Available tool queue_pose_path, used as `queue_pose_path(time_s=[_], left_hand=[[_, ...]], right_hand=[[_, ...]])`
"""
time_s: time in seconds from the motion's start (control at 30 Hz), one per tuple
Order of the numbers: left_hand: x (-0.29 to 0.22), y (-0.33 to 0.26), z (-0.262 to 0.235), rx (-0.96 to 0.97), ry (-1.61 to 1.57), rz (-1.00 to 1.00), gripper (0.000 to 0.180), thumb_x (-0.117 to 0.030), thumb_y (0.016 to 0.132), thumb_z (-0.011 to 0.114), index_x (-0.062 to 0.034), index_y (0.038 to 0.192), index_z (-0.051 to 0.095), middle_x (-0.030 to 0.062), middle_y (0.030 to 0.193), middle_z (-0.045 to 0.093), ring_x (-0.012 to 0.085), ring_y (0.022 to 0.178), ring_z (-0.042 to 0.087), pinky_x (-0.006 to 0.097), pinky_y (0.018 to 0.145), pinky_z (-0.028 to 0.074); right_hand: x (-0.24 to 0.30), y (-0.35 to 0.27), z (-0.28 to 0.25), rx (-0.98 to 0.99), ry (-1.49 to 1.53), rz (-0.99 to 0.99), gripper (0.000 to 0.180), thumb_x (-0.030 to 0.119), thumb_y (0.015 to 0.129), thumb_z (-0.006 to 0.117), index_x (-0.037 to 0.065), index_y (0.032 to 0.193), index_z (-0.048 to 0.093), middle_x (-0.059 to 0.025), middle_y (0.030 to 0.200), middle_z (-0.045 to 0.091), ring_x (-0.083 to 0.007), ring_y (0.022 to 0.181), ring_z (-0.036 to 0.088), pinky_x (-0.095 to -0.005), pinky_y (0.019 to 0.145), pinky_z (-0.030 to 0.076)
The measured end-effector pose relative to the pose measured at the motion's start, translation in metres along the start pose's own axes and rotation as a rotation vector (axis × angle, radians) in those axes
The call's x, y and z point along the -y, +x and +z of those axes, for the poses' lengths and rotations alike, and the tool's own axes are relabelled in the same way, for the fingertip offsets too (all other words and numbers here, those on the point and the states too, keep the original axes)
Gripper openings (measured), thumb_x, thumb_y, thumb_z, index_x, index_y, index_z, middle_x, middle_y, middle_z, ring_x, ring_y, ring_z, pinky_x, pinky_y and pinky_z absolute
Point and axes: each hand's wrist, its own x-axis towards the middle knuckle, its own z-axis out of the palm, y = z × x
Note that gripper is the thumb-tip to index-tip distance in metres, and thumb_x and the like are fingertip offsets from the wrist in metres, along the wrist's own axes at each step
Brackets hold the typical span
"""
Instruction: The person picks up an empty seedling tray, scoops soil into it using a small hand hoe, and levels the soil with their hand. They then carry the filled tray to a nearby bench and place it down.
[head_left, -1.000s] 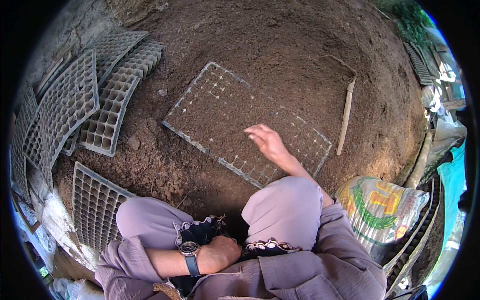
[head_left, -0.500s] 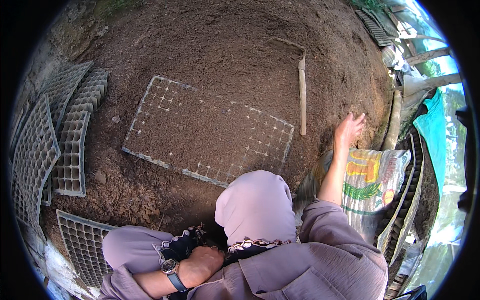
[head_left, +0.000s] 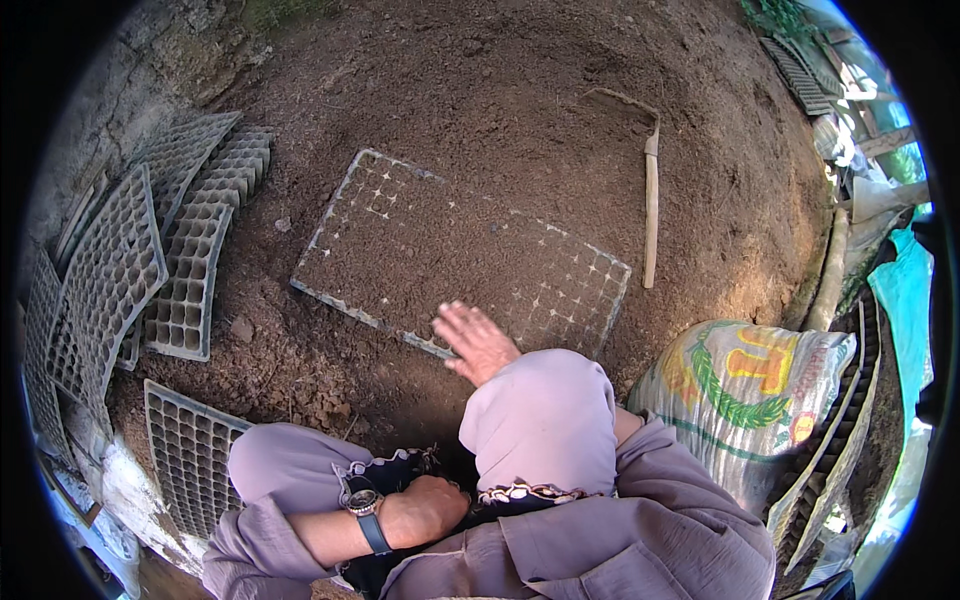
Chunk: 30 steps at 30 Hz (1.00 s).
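A: Where's the seedling tray (head_left: 345, 311)?
B: On the ground in front of the person's knees, set at a slant. Dark soil (head_left: 400, 250) covers most of it, though cell edges show toward its right end and far left corner.
A: And the hands?
B: The right hand (head_left: 477, 340) is at the tray's near edge, fingers stretched out, grasping nothing; I can't tell whether it touches the soil. The left hand (head_left: 425, 508) lies curled in the lap, a wristwatch (head_left: 364, 503) on its wrist. Its fingertips are hidden, so I can't tell if it holds anything.
A: What's further out?
B: A pale stick (head_left: 651, 215) lies right of the tray, and a printed sack (head_left: 740, 390) is beside the right knee. Leftward, more trays (head_left: 115, 280) lean in an overlapping pile.
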Motion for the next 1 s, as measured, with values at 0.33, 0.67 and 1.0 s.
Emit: queue_pose_path(time_s=[0.33, 0.67, 1.0], left_hand=[[-0.003, -0.016, 0.016, -0.038, -0.020, -0.068, 0.017, -0.009, 0.079, 0.056, -0.0032, 0.087, 0.070, 0.0170, 0.090, 0.069, 0.0314, 0.086, 0.068, 0.041, 0.068, 0.055], [0.000, -0.023, 0.023, -0.090, -0.005, -0.052, 0.018, -0.007, 0.079, 0.055, 0.0000, 0.093, 0.064, 0.0212, 0.094, 0.064, 0.0337, 0.089, 0.066, 0.039, 0.068, 0.055], [0.010, -0.009, 0.025, 0.099, -0.036, -0.164, 0.021, -0.012, 0.084, 0.052, -0.0008, 0.097, 0.065, 0.0209, 0.097, 0.066, 0.0335, 0.090, 0.067, 0.041, 0.067, 0.056]], right_hand=[[-0.108, 0.113, -0.071, -0.130, -0.167, -0.467, 0.040, 0.038, 0.095, 0.047, 0.015, 0.127, 0.048, -0.0088, 0.142, 0.040, -0.0259, 0.135, 0.034, -0.0449, 0.114, 0.024], [-0.169, 0.185, -0.161, -0.646, -0.043, 0.045, 0.025, 0.015, 0.089, 0.056, 0.008, 0.112, 0.060, -0.0114, 0.124, 0.055, -0.0322, 0.118, 0.050, -0.0425, 0.101, 0.040], [-0.127, 0.258, -0.125, -0.202, -0.163, 0.297, 0.029, 0.034, 0.090, 0.051, 0.019, 0.110, 0.066, -0.0079, 0.124, 0.054, -0.0301, 0.121, 0.045, -0.0553, 0.095, 0.040]])
